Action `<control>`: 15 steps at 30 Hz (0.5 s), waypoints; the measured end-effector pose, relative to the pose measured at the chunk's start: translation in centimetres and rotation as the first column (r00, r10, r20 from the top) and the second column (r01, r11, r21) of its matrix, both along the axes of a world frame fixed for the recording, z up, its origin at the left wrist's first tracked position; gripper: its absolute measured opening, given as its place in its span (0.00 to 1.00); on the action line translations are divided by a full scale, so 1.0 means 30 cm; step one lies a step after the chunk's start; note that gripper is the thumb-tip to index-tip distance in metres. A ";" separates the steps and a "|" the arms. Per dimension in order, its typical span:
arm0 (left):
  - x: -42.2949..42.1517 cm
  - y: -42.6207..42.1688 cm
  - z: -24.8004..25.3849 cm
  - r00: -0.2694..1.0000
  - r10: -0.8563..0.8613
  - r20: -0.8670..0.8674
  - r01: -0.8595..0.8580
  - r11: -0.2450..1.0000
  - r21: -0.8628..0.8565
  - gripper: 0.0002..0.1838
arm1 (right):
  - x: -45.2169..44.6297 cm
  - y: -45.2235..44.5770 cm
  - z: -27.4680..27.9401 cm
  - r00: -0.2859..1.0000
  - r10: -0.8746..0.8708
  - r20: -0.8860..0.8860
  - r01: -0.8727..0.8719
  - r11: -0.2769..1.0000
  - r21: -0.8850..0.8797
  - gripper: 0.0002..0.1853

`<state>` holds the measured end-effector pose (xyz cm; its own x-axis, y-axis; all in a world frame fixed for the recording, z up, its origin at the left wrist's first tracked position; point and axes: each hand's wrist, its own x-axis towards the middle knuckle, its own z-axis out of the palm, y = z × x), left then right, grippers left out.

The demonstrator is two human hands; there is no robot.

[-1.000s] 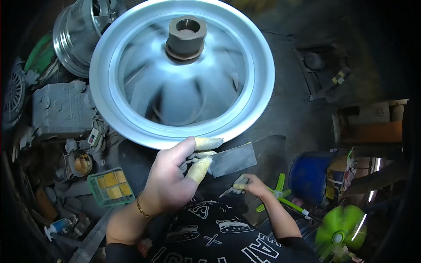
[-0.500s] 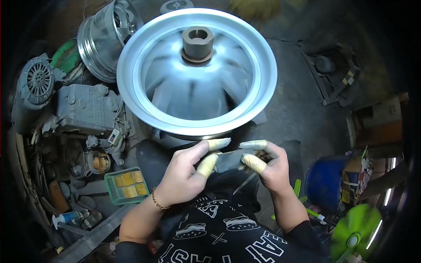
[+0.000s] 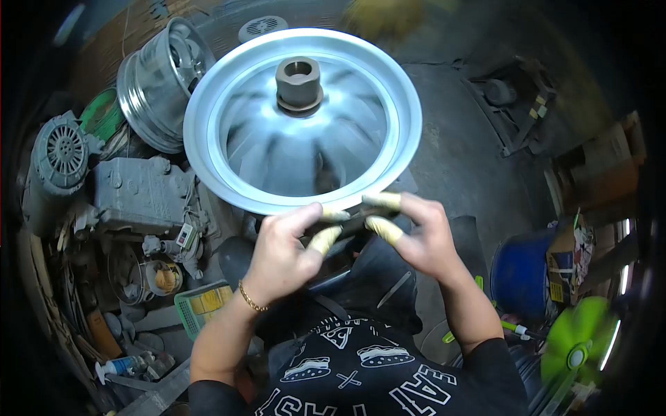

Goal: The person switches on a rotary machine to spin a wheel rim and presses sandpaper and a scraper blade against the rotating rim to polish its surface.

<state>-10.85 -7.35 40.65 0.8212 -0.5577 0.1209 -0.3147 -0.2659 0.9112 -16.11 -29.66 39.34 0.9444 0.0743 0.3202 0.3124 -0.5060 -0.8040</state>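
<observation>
Below the near edge of a silver alloy wheel [image 3: 284, 159], both hands pinch a dark grey strip that looks like sandpaper [image 3: 355, 226]. My left hand [image 3: 288, 243] has its taped thumb and finger closed on the strip's left end. On the right end, the thumb and finger of my right hand [image 3: 416, 232] are closed the same way. Yellowish wraps cover these fingertips. The wheel's spokes are smeared by spinning, and a large brown nut [image 3: 298, 83] stands at its centre. Whether the strip touches the rim, I cannot tell.
Another shiny wheel [image 3: 152, 90] leans at the back left, near a dusty motor [image 3: 59, 152] and a grey machine housing [image 3: 142, 194]. A green basket [image 3: 186, 315] holds yellow pads. To the right are a blue drum [image 3: 517, 274] and a green fan [image 3: 579, 340].
Both hands have moved up toward the wheel's near edge with the strip. It now shows as a narrow dark band instead of a flat face. The view has shifted slightly.
</observation>
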 end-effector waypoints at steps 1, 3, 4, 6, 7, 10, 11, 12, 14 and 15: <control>0.026 -0.004 -0.020 0.985 0.010 0.170 -0.003 0.999 -0.041 0.11 | 0.023 0.017 0.031 0.999 -0.033 0.023 0.034 0.999 -0.014 0.20; 0.075 -0.014 -0.012 0.977 -0.028 0.213 0.014 0.998 0.063 0.11 | 0.066 0.023 0.057 0.998 0.021 0.066 -0.014 0.995 -0.101 0.19; 0.096 -0.018 -0.017 0.966 -0.044 0.255 0.020 0.995 0.097 0.10 | 0.085 0.022 0.054 0.997 0.010 0.076 -0.003 0.995 -0.102 0.19; 0.129 -0.033 -0.036 0.936 -0.077 0.344 0.034 0.991 0.128 0.09 | 0.121 0.011 0.015 0.988 0.091 0.121 -0.049 0.948 -0.314 0.17; 0.142 -0.040 -0.047 0.933 -0.076 0.351 0.034 0.991 0.126 0.09 | 0.133 0.005 0.001 0.988 0.091 0.128 -0.046 0.947 -0.317 0.17; 0.176 -0.048 -0.074 0.931 -0.150 0.333 0.061 0.963 0.263 0.10 | 0.169 0.006 -0.042 0.979 0.128 0.161 -0.049 0.906 -0.422 0.11; 0.183 -0.051 -0.082 0.930 -0.144 0.338 0.054 0.964 0.262 0.10 | 0.176 0.008 -0.051 0.977 0.134 0.166 -0.052 0.905 -0.423 0.11; 0.193 -0.053 -0.091 0.924 -0.202 0.323 0.095 0.943 0.319 0.10 | 0.183 0.008 -0.057 0.983 0.168 0.074 -0.115 0.878 -0.464 0.08; 0.205 -0.056 -0.112 0.907 -0.298 0.298 0.179 0.912 0.370 0.11 | 0.200 0.010 -0.073 0.972 0.236 0.011 -0.200 0.844 -0.498 0.03; 0.202 -0.060 -0.117 0.920 -0.293 0.260 0.182 0.908 0.377 0.11 | 0.196 0.011 -0.058 0.971 0.236 -0.023 -0.216 0.837 -0.503 0.03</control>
<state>-4.81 -9.14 37.14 0.6120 -0.7831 0.1107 -0.6540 -0.4224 0.6276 -10.22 -29.32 37.62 0.8696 0.4433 0.2173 0.4924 -0.7465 -0.4475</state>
